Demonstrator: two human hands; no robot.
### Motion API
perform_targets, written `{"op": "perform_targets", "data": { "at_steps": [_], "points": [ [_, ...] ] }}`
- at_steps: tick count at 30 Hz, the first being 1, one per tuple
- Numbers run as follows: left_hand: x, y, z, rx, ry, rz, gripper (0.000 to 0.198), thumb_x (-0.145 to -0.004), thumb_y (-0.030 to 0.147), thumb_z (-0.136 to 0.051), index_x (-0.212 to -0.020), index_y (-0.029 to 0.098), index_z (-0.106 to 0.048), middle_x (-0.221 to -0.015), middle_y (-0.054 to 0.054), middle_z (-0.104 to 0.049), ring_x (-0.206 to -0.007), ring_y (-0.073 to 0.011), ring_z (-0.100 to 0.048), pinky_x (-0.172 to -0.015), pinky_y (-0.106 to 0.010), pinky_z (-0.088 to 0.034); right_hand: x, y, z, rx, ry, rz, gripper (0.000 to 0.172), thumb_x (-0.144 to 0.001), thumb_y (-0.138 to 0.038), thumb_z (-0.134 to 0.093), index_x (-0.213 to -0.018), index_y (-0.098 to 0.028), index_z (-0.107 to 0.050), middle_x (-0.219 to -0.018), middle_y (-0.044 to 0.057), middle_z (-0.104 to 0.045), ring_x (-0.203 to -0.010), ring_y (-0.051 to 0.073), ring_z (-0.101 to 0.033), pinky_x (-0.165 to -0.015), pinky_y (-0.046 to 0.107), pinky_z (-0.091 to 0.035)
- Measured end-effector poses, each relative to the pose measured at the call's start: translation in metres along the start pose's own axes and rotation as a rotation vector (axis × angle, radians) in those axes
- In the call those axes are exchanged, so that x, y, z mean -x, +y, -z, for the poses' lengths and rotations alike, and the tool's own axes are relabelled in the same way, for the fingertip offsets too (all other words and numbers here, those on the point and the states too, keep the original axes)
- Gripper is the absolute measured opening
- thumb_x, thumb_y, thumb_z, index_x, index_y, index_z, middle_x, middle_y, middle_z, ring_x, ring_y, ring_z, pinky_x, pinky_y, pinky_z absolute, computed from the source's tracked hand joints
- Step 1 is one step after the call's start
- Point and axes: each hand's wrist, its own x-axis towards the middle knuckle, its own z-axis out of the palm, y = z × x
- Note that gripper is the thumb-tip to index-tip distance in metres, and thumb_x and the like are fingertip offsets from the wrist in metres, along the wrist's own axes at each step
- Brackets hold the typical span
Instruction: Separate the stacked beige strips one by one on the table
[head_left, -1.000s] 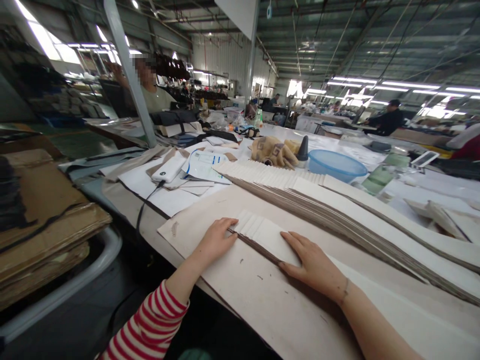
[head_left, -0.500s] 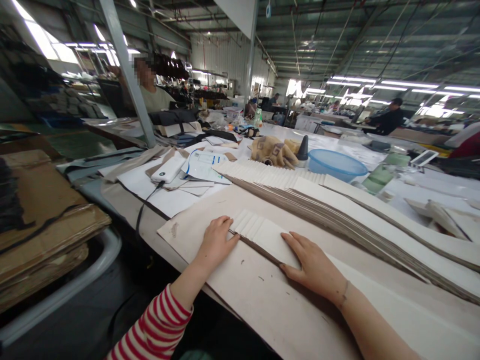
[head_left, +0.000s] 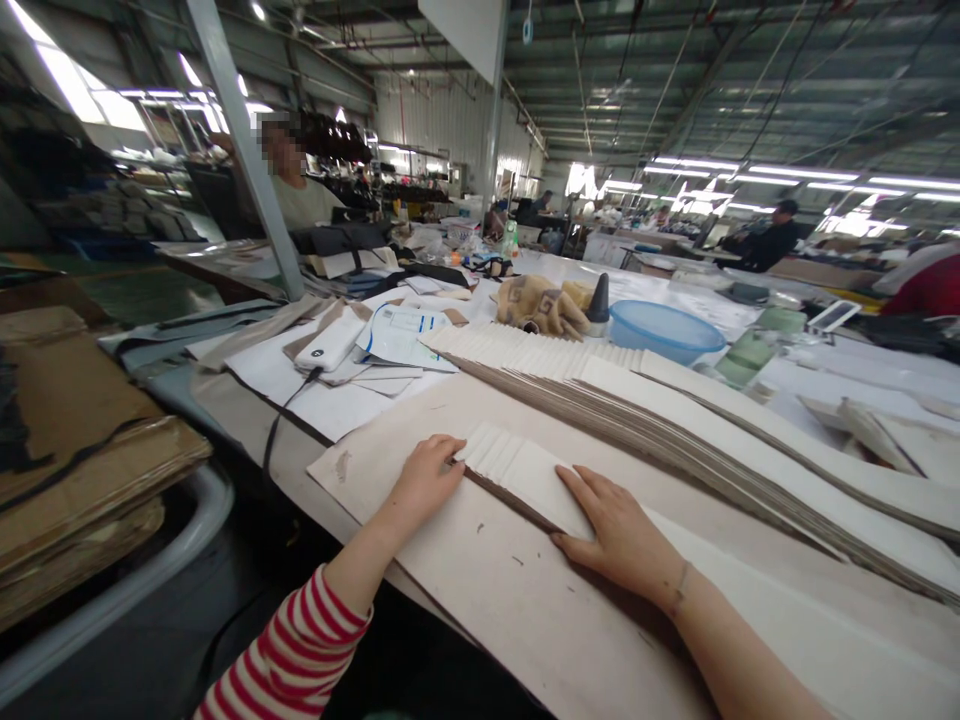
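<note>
A low stack of long white strips (head_left: 517,468), its left end fanned in small steps, lies on a pale sheet (head_left: 480,560). At that end my left hand (head_left: 421,487) is closed, thumb and fingers pinching the near corner of the strips. My right hand (head_left: 622,530) rests farther along the same stack with fingers apart, the fingers over the top and the thumb by the near edge. Under the right palm the strips are hidden. Just beyond lies a thicker fanned stack of white strips with grey-brown edges (head_left: 622,405).
Behind the stacks are a patterned tan cloth (head_left: 541,306), a dark cone (head_left: 600,298) and a blue basin (head_left: 666,332). A white power bank (head_left: 328,345) with a cable lies at left. Cardboard (head_left: 82,400) is piled beside a metal rail (head_left: 176,545). Another person (head_left: 296,200) sits beyond a post.
My left thumb has drawn in toward the fingers at the corner of the strips. My right hand keeps its place on the stack. The whole view has shifted slightly.
</note>
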Motion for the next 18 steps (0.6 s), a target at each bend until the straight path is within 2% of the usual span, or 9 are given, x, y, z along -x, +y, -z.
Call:
{"op": "perform_targets", "data": {
  "at_steps": [2, 4, 6, 8, 12, 18],
  "points": [
    [-0.007, 0.002, 0.003, 0.072, -0.043, 0.043, 0.03, -0.076, 0.023, -0.044, -0.1, 0.014, -0.06, -0.098, -0.007, -0.062, -0.091, -0.0193, -0.055, -0.085, -0.03, -0.041, 0.0, 0.0, 0.0, 0.002, -0.005, 0.002, 0.072, -0.073, -0.047, -0.05, -0.133, -0.014, -0.031, -0.131, 0.016, -0.039, -0.118, 0.028, -0.037, -0.097, 0.041, -0.03],
    [-0.014, 0.003, 0.005, 0.142, -0.09, 0.099, 0.032, -0.078, 0.029, -0.041, -0.1, 0.014, -0.058, -0.081, -0.005, -0.064, -0.074, -0.0167, -0.059, -0.069, -0.027, -0.045, 0.0, 0.0, 0.0, 0.003, -0.006, 0.001, 0.072, -0.073, -0.047, -0.05, -0.133, -0.014, -0.03, -0.131, 0.016, -0.039, -0.118, 0.028, -0.037, -0.097, 0.041, -0.03],
    [-0.02, 0.003, 0.004, 0.196, -0.127, 0.16, 0.034, -0.078, 0.035, -0.04, -0.099, 0.014, -0.057, -0.066, -0.002, -0.062, -0.058, -0.0148, -0.057, -0.054, -0.024, -0.044, 0.0, 0.0, 0.001, 0.004, -0.005, 0.0, 0.072, -0.073, -0.047, -0.05, -0.133, -0.014, -0.03, -0.131, 0.016, -0.039, -0.118, 0.029, -0.037, -0.096, 0.041, -0.03],
    [-0.025, 0.002, 0.0, 0.229, -0.155, 0.212, 0.033, -0.077, 0.037, -0.04, -0.092, 0.013, -0.057, -0.057, -0.001, -0.058, -0.048, -0.013, -0.053, -0.046, -0.022, -0.04, 0.0, 0.0, 0.001, 0.002, -0.008, -0.002, 0.072, -0.072, -0.047, -0.05, -0.134, -0.015, -0.03, -0.131, 0.016, -0.039, -0.118, 0.029, -0.037, -0.096, 0.042, -0.03],
    [-0.029, -0.001, -0.005, 0.252, -0.199, 0.239, 0.023, -0.074, 0.036, -0.042, -0.075, 0.016, -0.052, -0.054, 0.001, -0.054, -0.047, -0.0113, -0.051, -0.046, -0.021, -0.041, -0.001, 0.0, 0.003, 0.003, -0.022, 0.004, 0.072, -0.073, -0.047, -0.049, -0.134, -0.015, -0.029, -0.132, 0.016, -0.038, -0.118, 0.028, -0.038, -0.096, 0.041, -0.031],
    [-0.026, 0.002, -0.003, 0.168, -0.207, 0.148, 0.02, -0.072, 0.035, -0.046, -0.063, 0.017, -0.051, -0.051, 0.004, -0.047, -0.05, -0.0111, -0.047, -0.048, -0.021, -0.036, 0.006, 0.006, 0.004, 0.014, -0.031, 0.017, 0.073, -0.071, -0.044, -0.051, -0.134, -0.016, -0.029, -0.133, 0.014, -0.038, -0.118, 0.028, -0.037, -0.097, 0.041, -0.031]
  ]
}}
